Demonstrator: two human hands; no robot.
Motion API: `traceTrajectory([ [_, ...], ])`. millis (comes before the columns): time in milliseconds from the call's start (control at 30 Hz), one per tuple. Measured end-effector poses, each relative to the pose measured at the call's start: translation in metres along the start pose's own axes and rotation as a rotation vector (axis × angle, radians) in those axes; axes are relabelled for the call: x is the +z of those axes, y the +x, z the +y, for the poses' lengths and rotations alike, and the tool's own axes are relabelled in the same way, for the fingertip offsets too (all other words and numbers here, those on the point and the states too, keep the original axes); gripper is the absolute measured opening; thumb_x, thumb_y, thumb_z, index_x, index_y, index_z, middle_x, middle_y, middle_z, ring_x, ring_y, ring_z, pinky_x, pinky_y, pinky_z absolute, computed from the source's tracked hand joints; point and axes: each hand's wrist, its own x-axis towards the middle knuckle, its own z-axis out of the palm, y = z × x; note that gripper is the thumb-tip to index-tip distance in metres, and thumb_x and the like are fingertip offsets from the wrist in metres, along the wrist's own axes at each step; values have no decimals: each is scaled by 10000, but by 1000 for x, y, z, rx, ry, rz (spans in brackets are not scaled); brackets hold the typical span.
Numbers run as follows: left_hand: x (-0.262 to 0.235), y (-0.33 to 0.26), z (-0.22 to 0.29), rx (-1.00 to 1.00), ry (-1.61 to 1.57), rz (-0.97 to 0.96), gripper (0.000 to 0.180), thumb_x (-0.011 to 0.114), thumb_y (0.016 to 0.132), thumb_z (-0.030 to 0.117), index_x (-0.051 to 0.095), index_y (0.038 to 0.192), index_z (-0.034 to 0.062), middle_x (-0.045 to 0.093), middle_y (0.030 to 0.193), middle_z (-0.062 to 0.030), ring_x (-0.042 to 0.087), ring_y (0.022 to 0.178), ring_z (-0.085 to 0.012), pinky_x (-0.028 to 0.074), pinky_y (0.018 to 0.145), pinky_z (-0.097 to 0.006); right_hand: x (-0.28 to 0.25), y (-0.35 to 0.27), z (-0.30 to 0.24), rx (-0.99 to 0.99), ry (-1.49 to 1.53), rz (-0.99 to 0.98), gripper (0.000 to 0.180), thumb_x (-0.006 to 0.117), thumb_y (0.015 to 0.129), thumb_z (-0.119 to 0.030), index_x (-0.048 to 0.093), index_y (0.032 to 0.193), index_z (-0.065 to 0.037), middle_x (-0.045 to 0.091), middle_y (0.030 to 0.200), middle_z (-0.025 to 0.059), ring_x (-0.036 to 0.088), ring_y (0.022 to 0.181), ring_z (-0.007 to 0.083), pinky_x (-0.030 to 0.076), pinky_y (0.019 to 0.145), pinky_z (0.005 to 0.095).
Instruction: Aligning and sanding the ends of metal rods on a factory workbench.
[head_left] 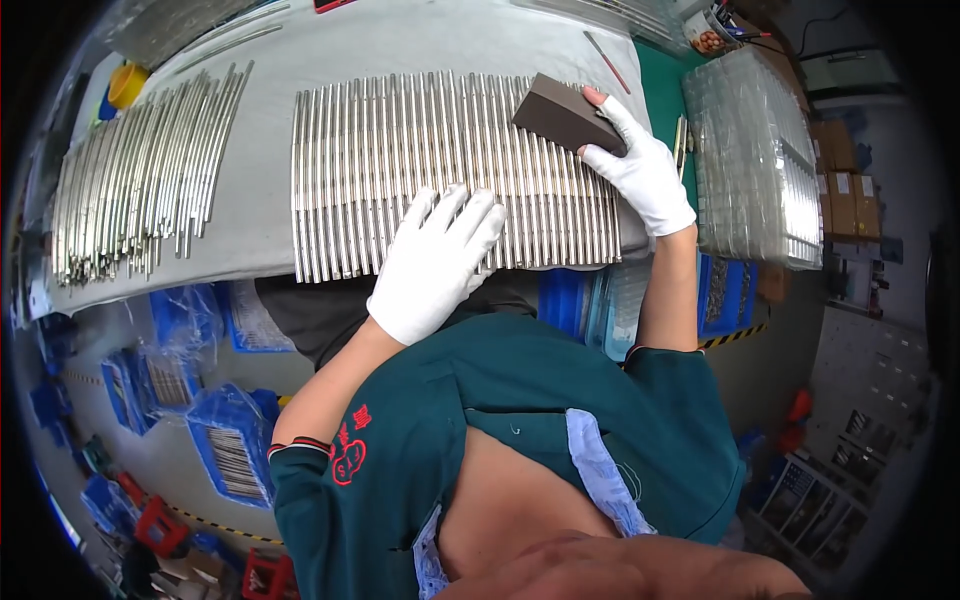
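A row of slim metal rods point(350, 170) lies side by side on the grey cloth in front of me. My left hand point(430, 255), in a white glove, rests with its fingers stretched out over the near part of the row. A dark brown rectangular block point(565, 112) lies tilted across the far right end of the rods. My right hand point(645, 170) grips the block's right end between thumb and fingers; its glove leaves the tips of some fingers bare.
More metal rods point(150, 170) lie in a looser group at the left. Clear plastic trays point(755, 160) are stacked at the right. A thin red stick point(607, 62) lies at the back, and a yellow cup point(127, 86) stands far left. Blue bins point(228, 440) sit below the table.
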Motion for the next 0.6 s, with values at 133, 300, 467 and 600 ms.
traceTrajectory([
  [133, 4, 1, 1, 0, 18, 50, 641, 761, 719, 260, 517, 1289, 95, 555, 1279, -101, 523, 1182, -293, 366, 1048, -445, -1, 0, -3, 84, 24, -24, 562, 717, 822, -185, 534, 1351, -233, 650, 1181, 145, 635, 1062, 318, 513, 884, 342],
  [300, 9, -3, -1, 44, -50, 68, 628, 733, 723, 240, 505, 1281, 65, 522, 1269, -100, 494, 1193, -269, 348, 1051, -428, 1, -1, -1, 62, 11, 4, 563, 719, 822, -185, 533, 1352, -237, 648, 1185, 150, 632, 1071, 319, 515, 877, 345],
  [467, 5, -4, 0, 34, -28, 75, 708, 779, 687, 255, 483, 1314, 110, 558, 1259, -93, 530, 1168, -295, 375, 1038, -442, 1, -1, -2, 82, 16, -13, 581, 714, 824, -145, 523, 1368, -220, 652, 1200, 130, 638, 1069, 243, 498, 898, 313],
  [600, 5, -1, -1, 44, -31, 74, 703, 783, 679, 243, 486, 1302, 104, 557, 1255, -94, 536, 1159, -297, 378, 1038, -436, 1, -1, -3, 120, 1, -26, 604, 713, 825, -106, 510, 1385, -212, 659, 1207, 116, 644, 1060, 166, 486, 914, 281],
])
